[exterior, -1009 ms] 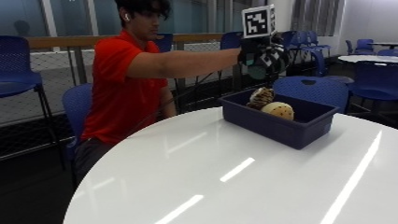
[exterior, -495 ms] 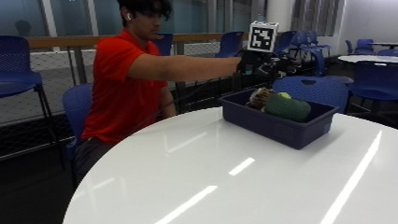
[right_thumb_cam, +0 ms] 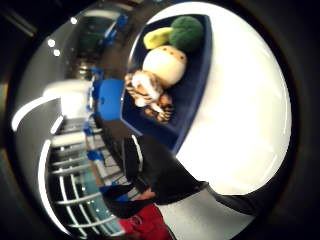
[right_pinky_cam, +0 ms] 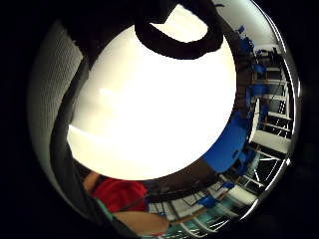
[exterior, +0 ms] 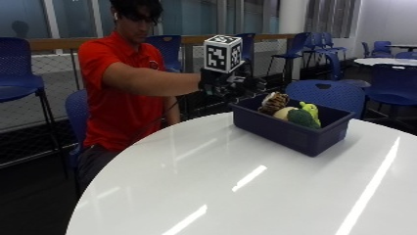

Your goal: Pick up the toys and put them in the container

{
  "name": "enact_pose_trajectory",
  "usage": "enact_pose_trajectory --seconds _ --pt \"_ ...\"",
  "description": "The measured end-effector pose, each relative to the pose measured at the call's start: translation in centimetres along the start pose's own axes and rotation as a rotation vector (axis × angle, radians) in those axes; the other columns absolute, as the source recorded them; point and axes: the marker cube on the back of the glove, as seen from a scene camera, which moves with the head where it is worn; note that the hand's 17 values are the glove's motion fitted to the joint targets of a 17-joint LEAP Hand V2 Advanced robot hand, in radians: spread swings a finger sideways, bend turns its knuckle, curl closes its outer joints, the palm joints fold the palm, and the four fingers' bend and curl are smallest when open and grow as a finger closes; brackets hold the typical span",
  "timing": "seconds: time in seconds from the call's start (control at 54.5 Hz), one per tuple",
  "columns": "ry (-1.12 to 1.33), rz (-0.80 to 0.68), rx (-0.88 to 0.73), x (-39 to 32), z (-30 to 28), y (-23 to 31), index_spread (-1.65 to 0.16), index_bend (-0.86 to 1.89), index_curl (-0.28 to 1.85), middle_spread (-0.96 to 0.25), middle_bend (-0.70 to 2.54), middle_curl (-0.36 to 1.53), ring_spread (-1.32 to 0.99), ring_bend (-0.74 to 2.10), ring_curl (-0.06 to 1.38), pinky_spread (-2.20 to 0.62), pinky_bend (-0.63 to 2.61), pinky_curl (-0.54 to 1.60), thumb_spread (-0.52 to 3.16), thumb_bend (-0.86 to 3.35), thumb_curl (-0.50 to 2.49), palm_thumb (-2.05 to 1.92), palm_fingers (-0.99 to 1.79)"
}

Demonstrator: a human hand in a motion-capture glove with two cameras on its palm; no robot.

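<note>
Outwardly, starting at the fingers, we could not tell whether those of the gloved right hand (exterior: 218,83) were apart or together, since the outside view showed only its dark back, raised above the table edge at the end of an outstretched arm. Nothing was seen between the fingers in either palm view. Just beyond the hand, and lower, stood the dark blue container (exterior: 293,128), apart from the hand and resting on the white round table (exterior: 247,186). Inside the container we saw four toys packed together: a striped tiger toy (right_thumb_cam: 147,95) at the end nearest the fingers, a cream round toy (right_thumb_cam: 165,62) touching it, then a dark green round toy (right_thumb_cam: 186,32) and a yellow-green toy (right_thumb_cam: 157,37) at the far end. From the outside view, the tiger toy (exterior: 275,102) rose above the rim. Farther from the fingers, behind the container, stood a blue chair (exterior: 326,95). The person wore a red shirt (exterior: 120,93).
</note>
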Motion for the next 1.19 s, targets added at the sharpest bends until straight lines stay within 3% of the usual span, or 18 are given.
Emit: enact_pose_trajectory --seconds 0.458,0.697,1.192 --pt "0.049 0.264 -0.039 11.4 3.6 4.6 -0.31 0.14 0.22 -0.01 0.13 0.26 0.04 0.15 0.21 0.07 0.85 0.31 1.12 -0.04 0.24 -0.04 -0.21" --pt "-0.02 0.252 -0.07 11.4 5.9 6.2 -0.32 0.15 0.24 -0.01 0.13 0.24 0.03 0.15 0.19 0.07 0.83 0.31 1.16 -0.04 0.24 -0.04 -0.21" --pt "-0.04 0.238 -0.038 12.9 5.0 6.9 -0.33 0.16 0.26 -0.01 0.13 0.23 0.03 0.15 0.16 0.07 0.8 0.32 1.17 -0.04 0.24 -0.04 -0.19"
